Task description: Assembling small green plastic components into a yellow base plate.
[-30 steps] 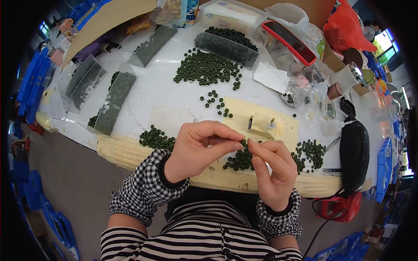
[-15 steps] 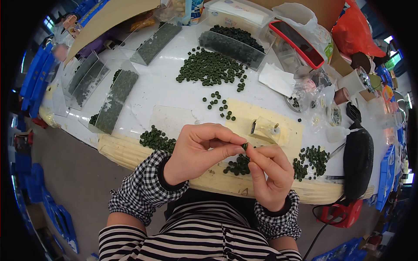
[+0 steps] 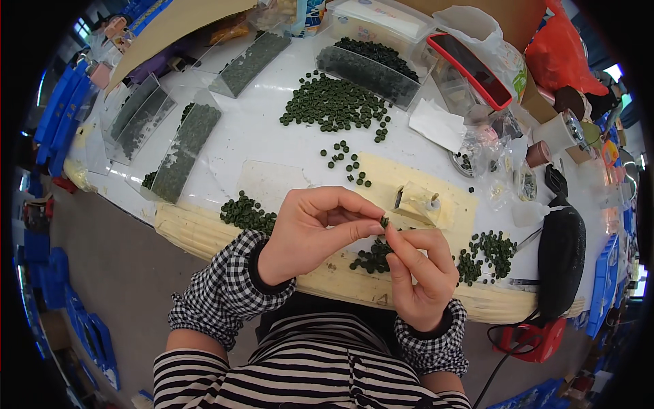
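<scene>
Between the fingertips of both hands is a small dark green round piece [image 3: 384,222]. My left hand [image 3: 317,228] pinches it with thumb and forefinger, its other fingers curled behind. From the other side my right hand [image 3: 424,269] grips the same piece, its thumb tucked below the forefinger. Fingers hide most of the piece. Under the hands, at the table's near edge, lies a small pile of like green pieces [image 3: 371,259]. Another pile [image 3: 246,213] lies left of my left wrist, and a third [image 3: 494,253] right of my right hand.
A large spread of green pieces [image 3: 334,102] covers the table's middle, before a clear bin [image 3: 368,73]. More clear bins [image 3: 187,153] stand at left. A small cream block with a metal post [image 3: 419,203] sits beyond my right hand. A red-cased phone [image 3: 470,70] and black pouch [image 3: 562,249] are at right.
The view has shifted slightly. Both hands keep their pinch at nearly the same place, and the small green piece seems slightly turned between the fingertips.
</scene>
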